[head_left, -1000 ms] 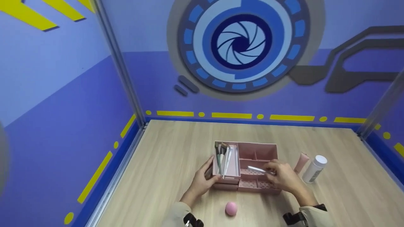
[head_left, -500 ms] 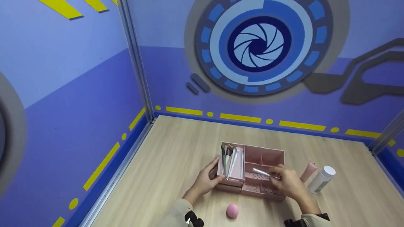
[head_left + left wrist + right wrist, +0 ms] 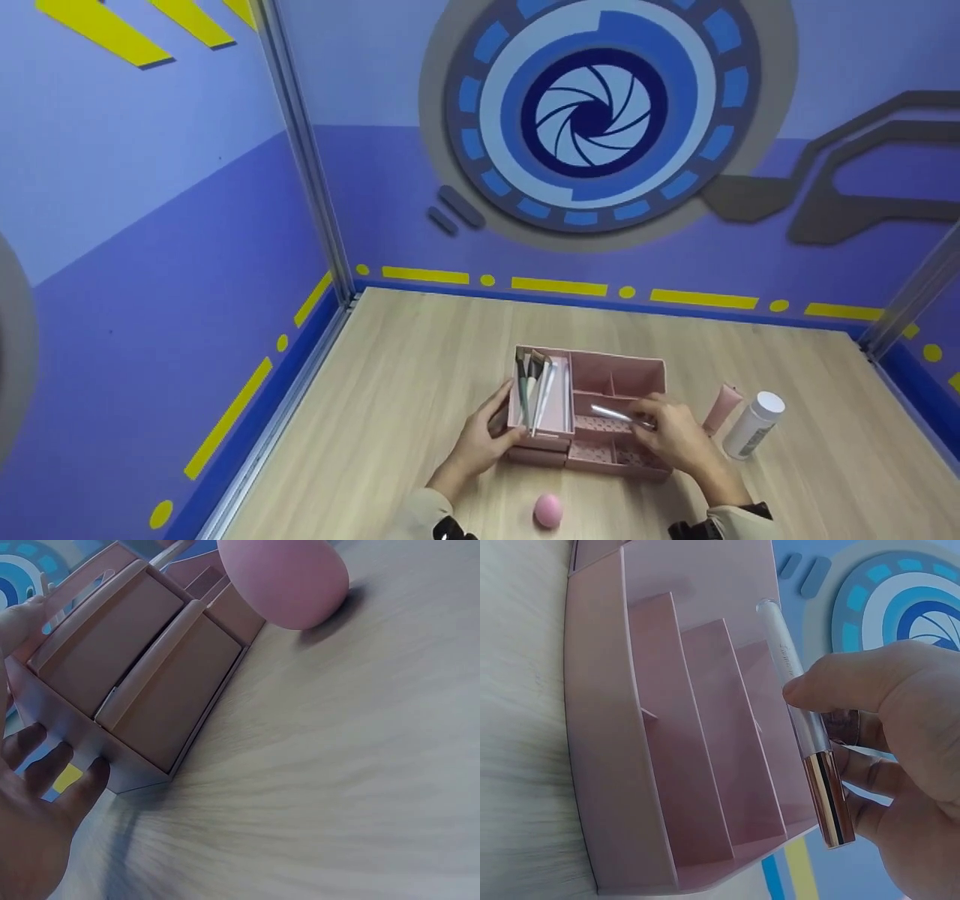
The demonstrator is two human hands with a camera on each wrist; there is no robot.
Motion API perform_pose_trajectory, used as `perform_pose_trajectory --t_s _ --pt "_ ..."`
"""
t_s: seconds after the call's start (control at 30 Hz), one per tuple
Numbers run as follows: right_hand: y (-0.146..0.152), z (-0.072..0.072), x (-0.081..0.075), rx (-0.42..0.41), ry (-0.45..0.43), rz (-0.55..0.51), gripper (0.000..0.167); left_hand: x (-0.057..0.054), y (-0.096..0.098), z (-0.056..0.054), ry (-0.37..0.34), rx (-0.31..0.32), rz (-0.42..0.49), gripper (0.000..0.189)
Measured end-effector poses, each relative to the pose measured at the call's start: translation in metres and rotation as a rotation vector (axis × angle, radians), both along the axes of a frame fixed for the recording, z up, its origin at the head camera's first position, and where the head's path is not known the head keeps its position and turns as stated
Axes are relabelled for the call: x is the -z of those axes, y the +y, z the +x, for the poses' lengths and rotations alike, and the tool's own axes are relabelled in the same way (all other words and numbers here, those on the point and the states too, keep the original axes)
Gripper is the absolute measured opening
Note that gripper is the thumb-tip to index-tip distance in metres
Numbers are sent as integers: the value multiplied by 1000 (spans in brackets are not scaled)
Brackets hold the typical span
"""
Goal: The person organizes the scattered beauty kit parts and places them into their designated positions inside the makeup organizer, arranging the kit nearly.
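Note:
A pink makeup organizer (image 3: 622, 471) stands on the wooden table. My left hand (image 3: 476, 444) holds its left side, thumb at the top front edge and fingertips against the side wall. In the right wrist view my right hand (image 3: 900, 720) pinches a lip gloss tube (image 3: 791, 664) with a shiny rose-gold cap, between thumb and fingers. The tube is tilted above the open compartments on the right, clear of the dividers (image 3: 705, 727). Several makeup brushes (image 3: 531, 386) lie in the organizer's upper left tray. Two drawer fronts (image 3: 176, 686) show in the left wrist view, both closed.
A pink egg-shaped makeup sponge (image 3: 548, 511) sits on the table in front of the organizer. Right of it are a pink squeeze tube (image 3: 722, 409) and a white bottle (image 3: 752, 427) with a white cap. Patterned blue walls (image 3: 360, 195) border the table.
The head view has swung slightly and back. Both hands keep their holds, and the lip gloss tube stays above the compartments with little visible movement.

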State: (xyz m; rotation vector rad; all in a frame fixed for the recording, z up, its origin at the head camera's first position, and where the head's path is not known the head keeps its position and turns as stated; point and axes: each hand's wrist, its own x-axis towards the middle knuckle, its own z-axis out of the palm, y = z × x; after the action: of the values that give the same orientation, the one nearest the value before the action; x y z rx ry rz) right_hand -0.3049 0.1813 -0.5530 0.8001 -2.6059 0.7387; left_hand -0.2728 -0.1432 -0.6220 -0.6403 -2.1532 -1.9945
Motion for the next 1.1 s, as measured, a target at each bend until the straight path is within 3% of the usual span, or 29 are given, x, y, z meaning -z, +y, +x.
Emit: perform_pose_trajectory --t_s 0.3,0.6,0.77,1.1 --pt "-1 -7 4 -35 12 -3 18 0 -4 4 -17 -53 -89 80" --pt "1 -12 9 -15 20 1 18 -4 -2 0 -39 -7 -68 78" --pt "1 -13 10 -2 15 15 17 -5 -2 1 -40 -20 -80 79" --pt "3 -15 15 -3 68 15 20 1 -1 -2 -31 -10 -47 80"
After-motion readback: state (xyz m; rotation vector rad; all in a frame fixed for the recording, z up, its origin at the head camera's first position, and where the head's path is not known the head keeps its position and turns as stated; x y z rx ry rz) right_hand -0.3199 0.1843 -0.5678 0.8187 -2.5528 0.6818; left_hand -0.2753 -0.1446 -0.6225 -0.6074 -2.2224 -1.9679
